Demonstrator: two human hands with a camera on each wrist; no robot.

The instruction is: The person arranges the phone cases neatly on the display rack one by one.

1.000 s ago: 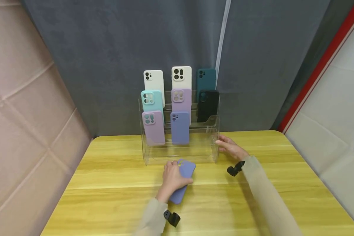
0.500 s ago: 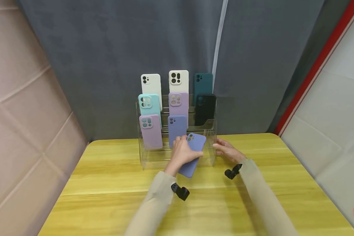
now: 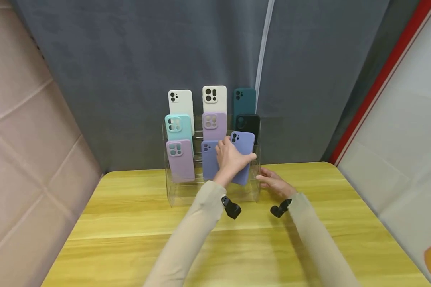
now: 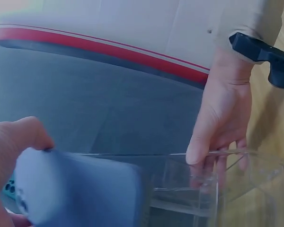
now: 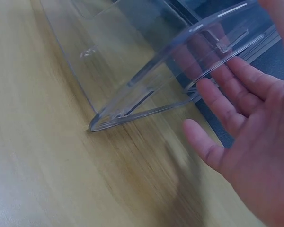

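Note:
My left hand (image 3: 232,160) grips a periwinkle-blue phone case (image 3: 245,143) by its edges, thumb on the right side and fingers on the left. The case stands nearly upright before the right column of a clear acrylic display rack (image 3: 210,195); whether it touches a shelf I cannot tell. In the left wrist view the same case (image 4: 85,189) looks blurred, beside my thumb (image 4: 26,132). At the rack's right side is my right hand (image 3: 275,185). The right wrist view shows its loosely extended fingers (image 5: 222,106) against the transparent side panel (image 5: 154,64).
Several phone cases stand in the rack: a lilac case (image 3: 180,165), a turquoise case (image 3: 181,129), white ones, another blue case (image 3: 209,163), a black case (image 3: 249,123) and a teal case (image 3: 245,99). Behind the wooden table (image 3: 129,215) hangs a grey curtain (image 3: 136,99).
My left hand has lifted the blue phone case from the table in front of the rack, up and rightward to the right column. My right hand stays at the rack's side.

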